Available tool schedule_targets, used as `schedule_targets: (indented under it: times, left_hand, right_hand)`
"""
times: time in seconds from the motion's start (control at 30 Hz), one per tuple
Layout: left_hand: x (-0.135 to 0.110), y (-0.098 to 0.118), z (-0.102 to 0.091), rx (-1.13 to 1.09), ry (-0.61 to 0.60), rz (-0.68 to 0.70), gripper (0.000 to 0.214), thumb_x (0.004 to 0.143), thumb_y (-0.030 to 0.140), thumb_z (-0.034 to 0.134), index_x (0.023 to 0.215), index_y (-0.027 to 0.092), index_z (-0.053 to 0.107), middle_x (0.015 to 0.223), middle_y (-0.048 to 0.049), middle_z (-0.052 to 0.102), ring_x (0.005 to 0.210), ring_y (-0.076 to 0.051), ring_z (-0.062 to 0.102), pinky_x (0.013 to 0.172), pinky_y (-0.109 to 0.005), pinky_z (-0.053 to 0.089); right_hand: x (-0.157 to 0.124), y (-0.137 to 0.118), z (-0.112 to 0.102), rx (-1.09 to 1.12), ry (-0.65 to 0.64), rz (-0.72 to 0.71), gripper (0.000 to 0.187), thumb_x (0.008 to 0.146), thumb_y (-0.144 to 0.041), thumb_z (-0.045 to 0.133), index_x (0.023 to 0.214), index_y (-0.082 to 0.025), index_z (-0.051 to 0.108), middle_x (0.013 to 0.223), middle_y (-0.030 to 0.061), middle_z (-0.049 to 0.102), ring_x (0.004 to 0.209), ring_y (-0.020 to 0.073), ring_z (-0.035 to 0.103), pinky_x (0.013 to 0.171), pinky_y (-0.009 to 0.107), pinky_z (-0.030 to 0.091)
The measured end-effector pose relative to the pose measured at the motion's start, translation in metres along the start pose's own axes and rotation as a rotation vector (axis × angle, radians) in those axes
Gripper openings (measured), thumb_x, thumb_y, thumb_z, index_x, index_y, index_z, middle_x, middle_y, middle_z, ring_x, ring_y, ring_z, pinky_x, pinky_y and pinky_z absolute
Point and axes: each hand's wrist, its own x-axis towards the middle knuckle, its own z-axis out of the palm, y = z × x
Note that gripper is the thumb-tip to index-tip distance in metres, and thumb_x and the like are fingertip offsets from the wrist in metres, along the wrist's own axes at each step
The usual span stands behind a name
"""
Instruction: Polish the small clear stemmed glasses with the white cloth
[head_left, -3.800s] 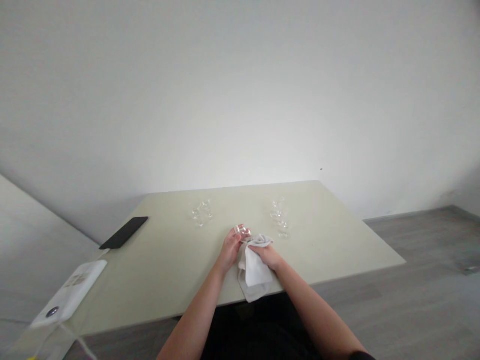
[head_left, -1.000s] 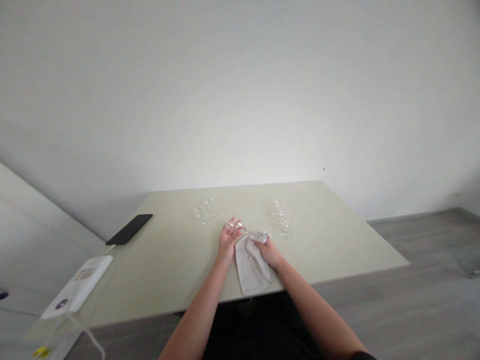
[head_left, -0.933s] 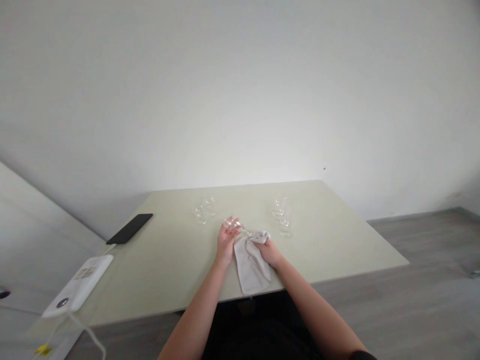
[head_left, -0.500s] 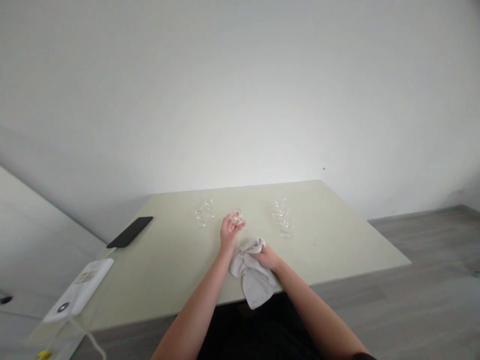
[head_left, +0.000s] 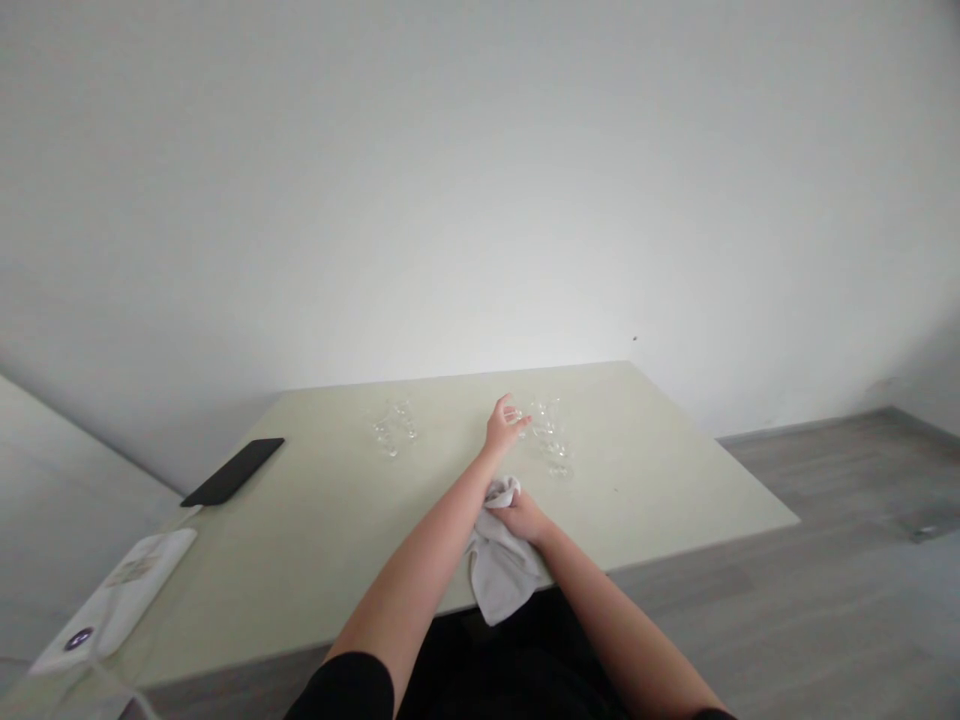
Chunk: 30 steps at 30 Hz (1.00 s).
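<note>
My left hand (head_left: 501, 422) is stretched far forward over the beige table (head_left: 315, 530). Its fingers are curled round a small clear glass (head_left: 517, 417), right beside a cluster of clear glasses (head_left: 555, 440) at the back right. My right hand (head_left: 523, 517) rests near the table's front edge, closed on a crumpled white cloth (head_left: 499, 570) that hangs partly over the edge. A second cluster of clear glasses (head_left: 391, 430) stands further left, apart from both hands.
A black phone (head_left: 232, 471) lies at the table's left side. A white flat device (head_left: 112, 600) with a cable sits at the near left corner. A white wall stands behind the table, grey floor to the right.
My left hand carried the small glass away from the cloth, forward and to the right, up to the right cluster of glasses. My right hand drew back slightly toward the front edge with the cloth.
</note>
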Motion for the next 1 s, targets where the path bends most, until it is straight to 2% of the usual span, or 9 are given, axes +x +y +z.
schedule_targets:
  times: [0.17, 0.3, 0.43, 0.53, 0.63, 0.7, 0.8, 0.9, 1.0]
  left_hand:
    - [0.002, -0.002, 0.005, 0.000, -0.010, 0.006, 0.072, 0.052, 0.031, 0.089, 0.114, 0.021, 0.055, 0.107, -0.0112, 0.065, 0.094, -0.024, 0.064, 0.089, -0.041, 0.048]
    - [0.002, -0.003, 0.007, -0.017, -0.028, -0.006, 0.072, 0.053, 0.030, 0.088, 0.117, 0.022, 0.054, 0.115, -0.0121, 0.063, 0.100, -0.025, 0.063, 0.092, -0.041, 0.046]
    - [-0.002, 0.004, 0.007, -0.003, -0.029, -0.019, 0.073, 0.060, 0.030, 0.084, 0.124, 0.021, 0.050, 0.130, -0.0154, 0.055, 0.106, -0.027, 0.061, 0.093, -0.041, 0.046]
    - [-0.013, 0.017, 0.000, 0.031, 0.042, 0.066, 0.071, 0.066, 0.031, 0.080, 0.128, 0.021, 0.046, 0.138, -0.0171, 0.046, 0.112, -0.028, 0.058, 0.091, -0.039, 0.047]
    - [-0.030, 0.033, -0.025, 0.066, 0.171, 0.274, 0.062, 0.077, 0.034, 0.070, 0.131, 0.023, 0.042, 0.140, -0.0153, 0.043, 0.123, -0.028, 0.049, 0.096, -0.038, 0.043]
    - [-0.040, 0.041, -0.053, 0.110, 0.362, 0.394, 0.064, 0.079, 0.034, 0.068, 0.134, 0.022, 0.038, 0.142, -0.0150, 0.040, 0.133, -0.028, 0.039, 0.107, -0.040, 0.034]
    - [-0.049, 0.042, -0.102, 0.235, 0.697, 0.474, 0.077, 0.077, 0.034, 0.070, 0.139, 0.018, 0.028, 0.148, -0.0178, 0.028, 0.142, -0.030, 0.024, 0.116, -0.046, 0.020]
    - [-0.046, 0.031, -0.147, 0.359, 0.934, 0.455, 0.091, 0.068, 0.035, 0.078, 0.140, 0.016, 0.024, 0.146, -0.0190, 0.029, 0.141, -0.031, 0.025, 0.118, -0.047, 0.016]
    - [-0.036, 0.015, -0.177, 0.371, 0.979, 0.282, 0.104, 0.055, 0.036, 0.087, 0.137, 0.016, 0.026, 0.143, -0.0191, 0.033, 0.137, -0.035, 0.030, 0.116, -0.050, 0.019]
  right_hand:
    - [0.001, -0.003, 0.000, 0.007, -0.029, -0.063, 0.019, 0.082, -0.032, 0.059, 0.093, -0.019, 0.069, 0.095, 0.0039, 0.071, 0.092, 0.0184, 0.064, 0.092, 0.035, 0.048]
    - [0.001, 0.000, -0.001, -0.024, -0.020, -0.046, 0.017, 0.082, -0.031, 0.059, 0.089, -0.019, 0.069, 0.088, 0.0028, 0.071, 0.088, 0.0176, 0.063, 0.089, 0.034, 0.049]
    - [0.001, 0.003, -0.002, -0.033, -0.014, -0.029, 0.017, 0.081, -0.031, 0.059, 0.086, -0.018, 0.069, 0.085, 0.0022, 0.070, 0.084, 0.0172, 0.062, 0.087, 0.034, 0.050]
    - [0.000, 0.003, -0.002, -0.011, 0.009, -0.003, 0.017, 0.080, -0.030, 0.061, 0.086, -0.017, 0.069, 0.085, 0.0034, 0.071, 0.083, 0.0176, 0.063, 0.084, 0.034, 0.051]
    - [-0.002, 0.005, -0.002, 0.031, 0.056, 0.067, 0.020, 0.077, -0.032, 0.065, 0.086, -0.015, 0.070, 0.087, 0.0057, 0.071, 0.084, 0.0202, 0.065, 0.085, 0.036, 0.051]
    - [-0.003, 0.008, -0.003, 0.055, 0.133, 0.156, 0.023, 0.075, -0.034, 0.067, 0.087, -0.015, 0.070, 0.090, 0.0068, 0.072, 0.089, 0.0229, 0.065, 0.087, 0.038, 0.051]
    - [-0.005, 0.014, -0.005, 0.117, 0.300, 0.295, 0.027, 0.072, -0.034, 0.068, 0.091, -0.016, 0.068, 0.099, 0.0075, 0.071, 0.098, 0.0256, 0.064, 0.092, 0.040, 0.049]
    - [-0.004, 0.021, -0.005, 0.261, 0.346, 0.338, 0.029, 0.073, -0.039, 0.064, 0.091, -0.016, 0.067, 0.100, 0.0082, 0.072, 0.099, 0.0257, 0.065, 0.093, 0.041, 0.049]
    - [-0.004, 0.022, -0.004, 0.353, 0.296, 0.295, 0.038, 0.077, -0.050, 0.058, 0.091, -0.016, 0.067, 0.093, 0.0100, 0.073, 0.097, 0.0269, 0.067, 0.090, 0.041, 0.051]
